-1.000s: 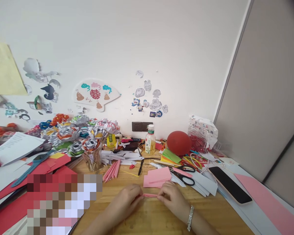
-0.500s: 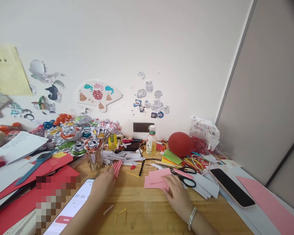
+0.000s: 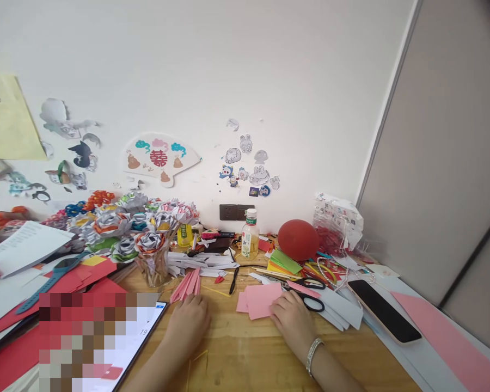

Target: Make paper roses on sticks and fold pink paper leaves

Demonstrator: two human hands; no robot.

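My left hand [image 3: 190, 321] rests low over the wooden table, its fingers curled down and pressed together; anything under them is hidden. Just beyond its knuckles lie folded pink paper strips [image 3: 187, 284], fanned out. My right hand [image 3: 294, 317] is closed at the right edge of some pink paper squares [image 3: 263, 301], with its fingertips on the top sheet. Black-handled scissors [image 3: 313, 302] lie right beside that hand, partly over white paper strips [image 3: 338, 307]. Thin yellow scraps [image 3: 199, 356] are on the wood near my left wrist.
Paper flowers stand in a clear cup [image 3: 153, 269] at the left. A bottle [image 3: 250, 235] and a red balloon [image 3: 298, 240] are at the back. A lit phone [image 3: 136, 340] lies by my left forearm, a dark phone [image 3: 384, 311] at the right. Red paper [image 3: 106, 291] covers the left side.
My left hand has come nearer and right, away from the pink strips, which now show fanned out. The top pink square has shifted and turned under my right hand. The view has swung slightly right.
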